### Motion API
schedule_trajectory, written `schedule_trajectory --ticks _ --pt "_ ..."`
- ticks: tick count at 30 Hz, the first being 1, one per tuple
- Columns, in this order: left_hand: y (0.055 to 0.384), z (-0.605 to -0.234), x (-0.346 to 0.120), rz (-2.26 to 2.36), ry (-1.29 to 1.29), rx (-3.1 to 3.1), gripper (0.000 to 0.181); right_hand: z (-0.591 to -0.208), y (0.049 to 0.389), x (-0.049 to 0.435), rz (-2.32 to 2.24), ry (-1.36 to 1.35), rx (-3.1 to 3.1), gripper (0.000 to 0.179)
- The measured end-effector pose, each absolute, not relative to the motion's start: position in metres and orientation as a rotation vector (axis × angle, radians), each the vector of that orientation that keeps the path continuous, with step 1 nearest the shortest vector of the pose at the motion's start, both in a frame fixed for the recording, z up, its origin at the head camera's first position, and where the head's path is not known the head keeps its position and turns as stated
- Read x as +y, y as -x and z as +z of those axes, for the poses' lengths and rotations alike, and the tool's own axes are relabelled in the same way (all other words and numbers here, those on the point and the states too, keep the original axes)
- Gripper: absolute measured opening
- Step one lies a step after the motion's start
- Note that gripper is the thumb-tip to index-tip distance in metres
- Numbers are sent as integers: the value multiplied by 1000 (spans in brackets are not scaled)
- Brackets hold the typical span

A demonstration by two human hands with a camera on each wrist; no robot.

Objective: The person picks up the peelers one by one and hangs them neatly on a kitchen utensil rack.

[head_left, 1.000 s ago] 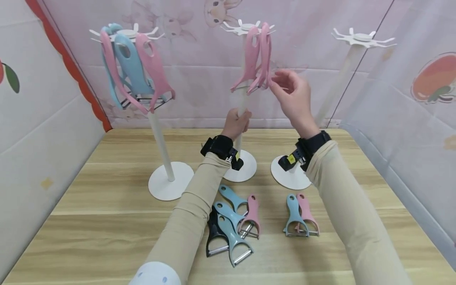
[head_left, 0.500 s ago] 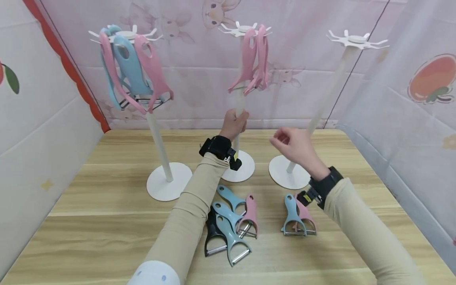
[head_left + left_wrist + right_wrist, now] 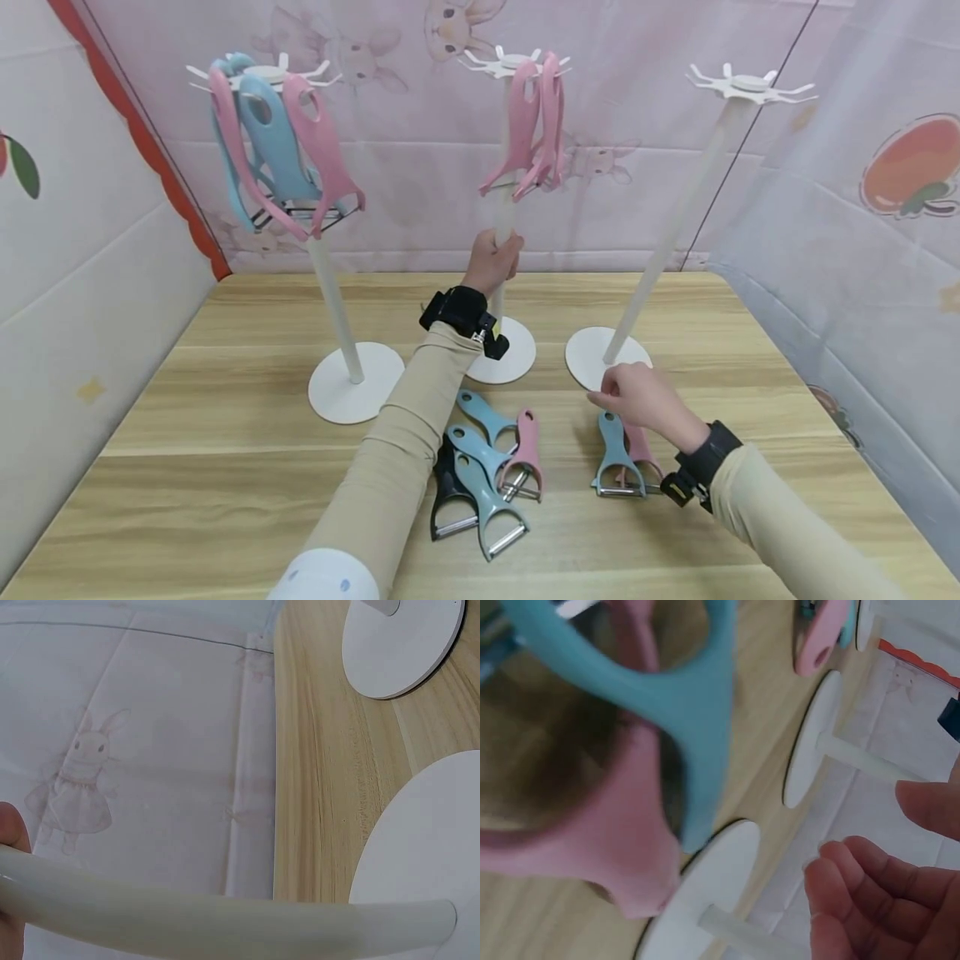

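My left hand [image 3: 491,262] grips the pole of the middle white stand [image 3: 510,358]; the left wrist view shows the pole [image 3: 187,919] with only the edge of that hand. Pink peelers [image 3: 522,125] hang from this stand's hooks. My right hand [image 3: 648,400] holds nothing, over the handle ends of a blue peeler [image 3: 617,450] and a pink peeler [image 3: 640,446] lying overlapped on the table. Seen from the right wrist, its fingers [image 3: 877,885] are loosely bent with the thumb apart, beside the blue peeler [image 3: 705,735] and pink peeler [image 3: 637,855].
The left stand [image 3: 335,308] carries several blue and pink peelers [image 3: 322,142]. At right, another white stand [image 3: 667,233] has bare hooks. Several peelers, including a black peeler [image 3: 446,483], lie heaped on the wooden table [image 3: 225,467]. A patterned cloth [image 3: 420,200] hangs behind.
My right hand has left the pink peelers hanging on the middle stand and come down to the two peelers on the right of the table. The left hand keeps its hold.
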State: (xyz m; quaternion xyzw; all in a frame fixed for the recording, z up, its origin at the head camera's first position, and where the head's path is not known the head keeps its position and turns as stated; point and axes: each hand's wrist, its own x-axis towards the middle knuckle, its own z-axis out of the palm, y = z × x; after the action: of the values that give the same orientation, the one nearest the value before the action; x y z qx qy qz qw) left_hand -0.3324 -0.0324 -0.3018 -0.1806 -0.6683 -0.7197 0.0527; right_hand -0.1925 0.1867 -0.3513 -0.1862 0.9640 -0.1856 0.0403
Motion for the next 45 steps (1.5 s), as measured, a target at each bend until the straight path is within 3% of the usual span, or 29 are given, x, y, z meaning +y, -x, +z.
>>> schedule_trajectory --ticks 10,19,29,39,45 --pt "338 -308 -30 -2097 535 -2053 33 -366 173 185 -487 529 2952 25" --pt "333 -302 -32 -2147 552 -2053 34 -384 159 181 -265 476 3039 41" --pt "316 -288 -34 -2162 589 -2052 33 -392 158 174 -144 481 3093 36" --pt "317 -288 -35 -2151 604 -2068 33 -376 168 169 -401 406 3084 20" --pt "330 -299 -33 -2129 563 -2070 31 -339 187 165 -978 553 3240 16"
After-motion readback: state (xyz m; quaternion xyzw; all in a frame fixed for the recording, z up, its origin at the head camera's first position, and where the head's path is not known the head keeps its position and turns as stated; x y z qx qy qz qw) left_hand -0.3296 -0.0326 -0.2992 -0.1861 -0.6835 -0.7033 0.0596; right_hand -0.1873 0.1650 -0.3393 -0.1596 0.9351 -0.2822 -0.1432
